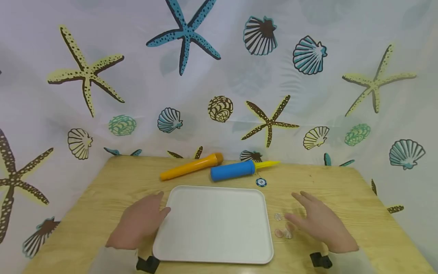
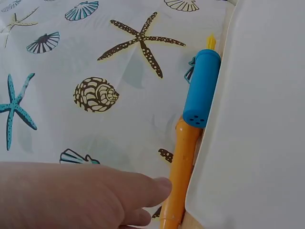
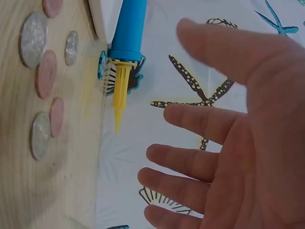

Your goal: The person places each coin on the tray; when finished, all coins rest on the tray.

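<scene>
Lying between the left grip and right grip, both empty and loosely spread, is a white tray.

Tray on table, between left hand and right hand. Behind tray: stick left, pump right. Chip before pump. Discs between tray and right hand. Curtain behind table.

Tray: left rim partly behind the left hand
Coins: faces too small to read; topmost pink one cut off, right wrist view
Chip: centre mark too small to read
Orange stick: lower end cut off, left wrist view
Blue pump: blunt end beyond right wrist view's top edge
</scene>
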Demonstrator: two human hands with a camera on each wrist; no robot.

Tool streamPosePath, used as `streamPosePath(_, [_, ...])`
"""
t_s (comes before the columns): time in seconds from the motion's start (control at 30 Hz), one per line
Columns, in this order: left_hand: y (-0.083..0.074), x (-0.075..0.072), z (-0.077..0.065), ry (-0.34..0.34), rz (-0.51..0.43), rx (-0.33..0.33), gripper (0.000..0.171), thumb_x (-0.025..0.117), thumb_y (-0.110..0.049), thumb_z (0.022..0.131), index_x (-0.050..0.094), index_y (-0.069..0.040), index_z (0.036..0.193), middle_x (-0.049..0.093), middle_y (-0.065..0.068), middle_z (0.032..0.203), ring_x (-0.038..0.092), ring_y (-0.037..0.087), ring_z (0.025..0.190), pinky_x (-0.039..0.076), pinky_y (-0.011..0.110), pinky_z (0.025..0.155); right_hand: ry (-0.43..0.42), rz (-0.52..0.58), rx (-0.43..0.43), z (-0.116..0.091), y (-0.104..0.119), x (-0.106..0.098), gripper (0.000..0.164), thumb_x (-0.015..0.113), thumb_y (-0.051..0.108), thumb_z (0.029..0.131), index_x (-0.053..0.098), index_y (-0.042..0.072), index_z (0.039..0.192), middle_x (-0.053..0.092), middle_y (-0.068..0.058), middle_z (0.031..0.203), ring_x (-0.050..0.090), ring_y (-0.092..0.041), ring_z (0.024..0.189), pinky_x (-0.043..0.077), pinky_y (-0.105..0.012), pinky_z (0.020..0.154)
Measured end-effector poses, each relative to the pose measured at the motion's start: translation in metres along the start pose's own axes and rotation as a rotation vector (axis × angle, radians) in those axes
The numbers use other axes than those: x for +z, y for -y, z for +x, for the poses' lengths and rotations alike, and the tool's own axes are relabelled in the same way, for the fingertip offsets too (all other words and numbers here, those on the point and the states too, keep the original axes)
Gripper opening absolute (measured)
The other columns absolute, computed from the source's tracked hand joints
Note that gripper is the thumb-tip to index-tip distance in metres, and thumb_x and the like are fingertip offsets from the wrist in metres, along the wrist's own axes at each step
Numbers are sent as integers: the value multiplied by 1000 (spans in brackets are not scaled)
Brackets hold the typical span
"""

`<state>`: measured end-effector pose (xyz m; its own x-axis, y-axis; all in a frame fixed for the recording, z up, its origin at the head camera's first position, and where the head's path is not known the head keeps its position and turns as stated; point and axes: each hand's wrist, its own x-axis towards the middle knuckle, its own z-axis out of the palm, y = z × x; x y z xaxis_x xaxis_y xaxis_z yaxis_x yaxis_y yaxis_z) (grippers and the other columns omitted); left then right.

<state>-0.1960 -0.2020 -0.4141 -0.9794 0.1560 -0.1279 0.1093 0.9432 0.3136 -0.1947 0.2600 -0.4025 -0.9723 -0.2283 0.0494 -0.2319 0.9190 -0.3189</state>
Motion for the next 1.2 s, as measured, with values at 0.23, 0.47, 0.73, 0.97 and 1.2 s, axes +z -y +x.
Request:
streamPosePath(0.23, [17,13,5,101,-188,-24,53,53,-27,103,49,9,142,56,27,137,55,41,124,42,59,103,136,99,109,25,7,23,42,73,32,91,70,5,122,67,-12,117,65,-27,103,55,-48,86])
streamPosePath(0.47, [19,20,9,107,-225,-9,35,54,-14,100,60,2,131,59,8,90,53,20,74,46,38,65,226,158,94,37,9,34,31,76,21,88,73,4,113,65,1,78,55,-15,73,50,-37,71])
streamPosePath(0.73, [21,19,8,125,-238,-10,47,51,-9,100,48,8,144,50,5,78,47,17,61,40,32,56,242,155,63,44,9,40,9,74,19,91,74,12,96,60,1,65,54,-14,59,46,-33,64])
streamPosePath(0.97, [24,19,13,146,-239,-10,47,51,-9,101,47,7,145,55,6,87,50,19,68,42,34,59,274,205,106,49,8,41,4,71,14,91,69,11,92,60,-5,56,51,-15,48,43,-31,55])
streamPosePath(1.2, [24,19,13,155,-266,-15,47,51,-9,101,47,6,146,50,5,78,49,19,66,41,32,58,314,278,178,52,5,42,7,70,12,89,65,8,91,61,-8,63,56,-19,54,46,-31,59])
